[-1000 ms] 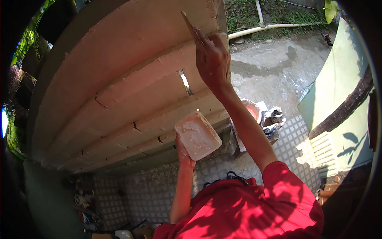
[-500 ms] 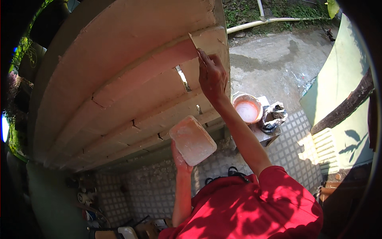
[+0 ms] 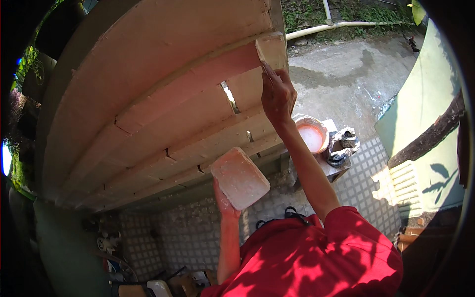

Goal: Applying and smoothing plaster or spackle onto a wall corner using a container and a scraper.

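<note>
My right hand [image 3: 278,97] is raised to the upper end of a large curved, ridged wall panel [image 3: 163,64]. It is closed on a thin, flat, pale scraper [image 3: 260,53] whose edge rests on one ridge. Left of that edge runs a smooth, darker pink band [image 3: 217,67]; a paler patch lies to its right. Lower down, my left hand [image 3: 224,200] supports a rounded rectangular tray [image 3: 240,178] from beneath and along its left side. The tray is smeared whitish and pink, and most of those fingers are hidden behind it.
A bucket of pale pink-white liquid [image 3: 311,138] stands on a small stool [image 3: 329,171] beyond my right forearm. Next to it sits a stained dark-and-white bundle [image 3: 343,145]. Slits and cracks break the panel. Patterned tiles [image 3: 368,173] cover the floor; a dark trunk [image 3: 428,131] leans at right.
My right hand and the scraper have slid right along the ridge, lengthening the pink band behind them. The tray in my left hand has hardly moved.
</note>
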`<state>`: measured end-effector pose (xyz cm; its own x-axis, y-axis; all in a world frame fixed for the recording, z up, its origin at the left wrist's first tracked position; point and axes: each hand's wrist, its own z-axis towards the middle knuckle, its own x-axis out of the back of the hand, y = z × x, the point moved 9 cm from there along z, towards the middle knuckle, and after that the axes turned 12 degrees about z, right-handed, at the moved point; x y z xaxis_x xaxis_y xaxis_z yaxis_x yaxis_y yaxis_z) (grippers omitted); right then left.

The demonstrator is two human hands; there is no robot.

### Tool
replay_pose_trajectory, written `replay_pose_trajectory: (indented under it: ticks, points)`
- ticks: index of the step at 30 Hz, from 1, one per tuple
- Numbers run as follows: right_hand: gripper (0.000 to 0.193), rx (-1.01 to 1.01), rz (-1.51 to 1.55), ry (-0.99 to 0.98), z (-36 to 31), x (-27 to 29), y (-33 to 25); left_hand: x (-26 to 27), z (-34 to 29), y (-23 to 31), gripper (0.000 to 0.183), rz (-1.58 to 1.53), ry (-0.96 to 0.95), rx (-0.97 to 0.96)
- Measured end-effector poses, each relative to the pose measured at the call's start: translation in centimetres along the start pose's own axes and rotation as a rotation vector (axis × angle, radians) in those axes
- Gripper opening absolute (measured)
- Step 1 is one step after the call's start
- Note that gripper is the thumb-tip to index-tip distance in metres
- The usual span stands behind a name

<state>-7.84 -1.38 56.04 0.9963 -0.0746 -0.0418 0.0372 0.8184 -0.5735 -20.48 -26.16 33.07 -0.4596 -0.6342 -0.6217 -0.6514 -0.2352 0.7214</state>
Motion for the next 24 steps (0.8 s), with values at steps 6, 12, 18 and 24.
replay_pose_trajectory:
  ticks: [6, 12, 18, 24]
  points:
    - [0.025, -0.086, 0.156, -0.141, -0.5, -1.6, -1.4, -0.4, 0.3, 0.4, 0.047, 0.037, -0.011, -0.026]
    - [0.019, 0.074, 0.196, 0.095, 9.7, 2.3, -2.9, -1.1, 0.0, 0.6, 0.045, -0.038, 0.012, -0.022]
    - [0.029, 0.237, -0.13, 0.183, 16.8, -0.8, -5.8, -0.5, 0.1, 0.6, 0.046, -0.014, -0.001, -0.036]
    - [0.039, 0.258, 0.057, 0.059, 12.3, -10.0, -11.2, 0.1, 0.6, 0.4, 0.047, -0.022, -0.01, -0.029]
